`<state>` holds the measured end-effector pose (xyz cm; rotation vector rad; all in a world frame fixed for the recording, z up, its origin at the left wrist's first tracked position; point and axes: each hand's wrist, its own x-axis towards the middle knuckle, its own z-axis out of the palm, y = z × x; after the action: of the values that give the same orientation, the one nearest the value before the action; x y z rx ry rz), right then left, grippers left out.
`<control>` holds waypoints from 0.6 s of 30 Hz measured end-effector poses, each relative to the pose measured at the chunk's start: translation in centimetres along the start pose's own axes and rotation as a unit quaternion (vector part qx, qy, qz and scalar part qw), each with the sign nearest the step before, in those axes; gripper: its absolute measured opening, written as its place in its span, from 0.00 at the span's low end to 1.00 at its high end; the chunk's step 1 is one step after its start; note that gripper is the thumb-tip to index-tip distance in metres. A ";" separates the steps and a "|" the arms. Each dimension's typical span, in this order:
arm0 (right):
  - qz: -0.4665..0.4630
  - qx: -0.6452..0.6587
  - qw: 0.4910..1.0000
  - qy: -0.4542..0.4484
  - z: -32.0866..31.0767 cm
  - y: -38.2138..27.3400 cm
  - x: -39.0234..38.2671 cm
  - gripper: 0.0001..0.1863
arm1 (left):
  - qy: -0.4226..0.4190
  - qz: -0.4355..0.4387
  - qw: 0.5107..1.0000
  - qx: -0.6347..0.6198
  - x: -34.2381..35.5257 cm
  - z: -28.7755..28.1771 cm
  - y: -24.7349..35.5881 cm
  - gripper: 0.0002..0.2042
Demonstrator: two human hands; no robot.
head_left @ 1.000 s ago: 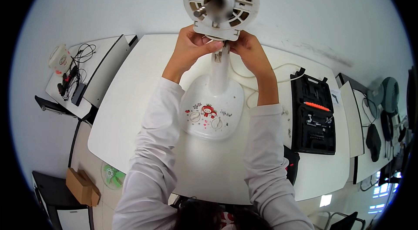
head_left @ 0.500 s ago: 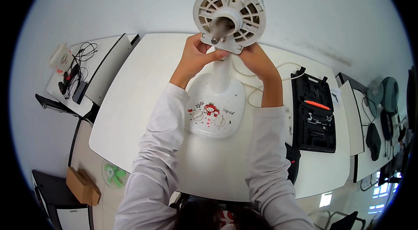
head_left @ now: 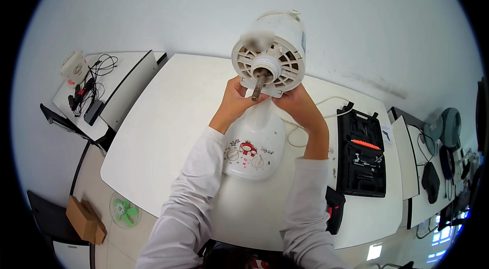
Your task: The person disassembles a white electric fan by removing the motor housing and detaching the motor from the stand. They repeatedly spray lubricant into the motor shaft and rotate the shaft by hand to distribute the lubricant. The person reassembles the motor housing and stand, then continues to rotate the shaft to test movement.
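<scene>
With the clock centred on the fan's white motor head [head_left: 293,37], the left hand [head_left: 237,101] stood at seven o'clock and the right hand [head_left: 296,102] at five, both grasping its lower edge. Neither was spread wide: the left fingers were curled in close to the housing, its thumb running inward under the rim, while the right hand was wrapped against the other side. How tightly they pressed could not be told, since most of the fingertips were hidden behind the housing.

The head sat over the white pole [head_left: 261,115], its slotted face toward the person, and the metal shaft [head_left: 258,88] jutted out between the two hands, pointing just past six o'clock. Directly at six, the white base [head_left: 244,171] rested on the table [head_left: 168,136]. Between four and five o'clock lay an open black tool case [head_left: 376,180], well apart from both hands.
</scene>
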<state>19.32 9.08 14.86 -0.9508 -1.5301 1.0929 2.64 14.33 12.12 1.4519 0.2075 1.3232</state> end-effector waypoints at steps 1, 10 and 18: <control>-0.035 -0.005 0.999 0.039 0.6 -0.2 -0.6 0.48 | 0.009 -0.018 1.000 -0.017 -0.2 0.0 -0.1 0.19; -0.254 -0.065 0.960 0.103 2.4 -6.8 -2.0 0.46 | 0.053 0.006 0.998 -0.029 -0.7 0.6 -0.8 0.19; -0.204 -0.080 0.973 0.079 0.9 -6.6 -1.5 0.30 | 0.024 0.023 0.988 0.150 -1.4 -0.8 0.0 0.18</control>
<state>18.45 5.64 20.71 -0.7627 -1.6061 0.5958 1.45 13.75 11.13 1.6855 0.4222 1.4080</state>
